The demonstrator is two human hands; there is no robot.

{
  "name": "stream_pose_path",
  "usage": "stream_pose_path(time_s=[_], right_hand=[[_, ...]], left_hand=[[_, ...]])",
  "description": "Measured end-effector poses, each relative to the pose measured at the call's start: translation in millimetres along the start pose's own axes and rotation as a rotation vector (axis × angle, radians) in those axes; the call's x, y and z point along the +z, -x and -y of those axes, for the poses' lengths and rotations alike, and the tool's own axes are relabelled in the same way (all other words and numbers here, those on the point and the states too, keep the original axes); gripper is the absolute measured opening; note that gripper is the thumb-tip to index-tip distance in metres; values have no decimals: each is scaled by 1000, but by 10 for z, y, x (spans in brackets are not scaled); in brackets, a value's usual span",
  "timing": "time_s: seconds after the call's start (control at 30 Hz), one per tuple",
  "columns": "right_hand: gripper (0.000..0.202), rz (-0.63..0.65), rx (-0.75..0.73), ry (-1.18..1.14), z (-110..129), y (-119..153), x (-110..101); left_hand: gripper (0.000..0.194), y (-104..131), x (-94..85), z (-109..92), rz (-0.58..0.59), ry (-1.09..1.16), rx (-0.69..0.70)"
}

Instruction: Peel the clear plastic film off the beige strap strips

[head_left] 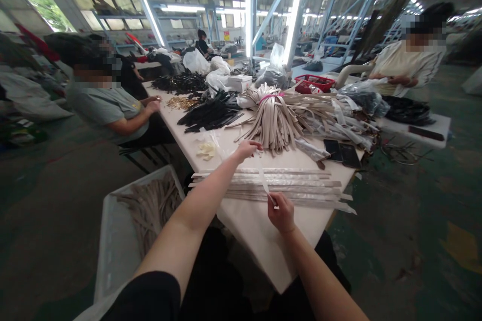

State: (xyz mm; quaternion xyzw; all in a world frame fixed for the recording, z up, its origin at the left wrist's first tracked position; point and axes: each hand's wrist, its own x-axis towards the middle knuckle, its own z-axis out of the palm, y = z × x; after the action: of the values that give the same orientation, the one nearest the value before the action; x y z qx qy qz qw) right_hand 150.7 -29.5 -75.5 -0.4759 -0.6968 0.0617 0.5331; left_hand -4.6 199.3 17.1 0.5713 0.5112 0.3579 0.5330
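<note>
My right hand is closed on the lower end of a thin whitish strip, above the table's near part. The strip slants up toward my left hand, which reaches forward over the table with its fingers bent; whether it grips the strip's upper end is too small to tell. Beneath both hands, several long pale flat straps lie side by side across the white table. Just beyond my left hand stands a big bundle of beige straps, tied with a pink band at its top.
Black straps, gold pieces, a red basket and dark phones are on the table. A white bin of straps stands at lower left. People sit left and stand right.
</note>
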Motion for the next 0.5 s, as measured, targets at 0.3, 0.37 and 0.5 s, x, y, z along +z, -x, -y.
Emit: stream_pose_path(time_s=[0.3, 0.37, 0.5], right_hand=[[15, 70, 51, -10, -85, -67, 49], [16, 90, 47, -6, -99, -79, 64], [18, 153, 53, 4, -135, -114, 106]], left_hand=[[30, -972, -888, -456, -235, -16, 143], [31, -1089, -978, -428, -316, -25, 141], [28, -1235, -1063, -279, -414, -80, 124]])
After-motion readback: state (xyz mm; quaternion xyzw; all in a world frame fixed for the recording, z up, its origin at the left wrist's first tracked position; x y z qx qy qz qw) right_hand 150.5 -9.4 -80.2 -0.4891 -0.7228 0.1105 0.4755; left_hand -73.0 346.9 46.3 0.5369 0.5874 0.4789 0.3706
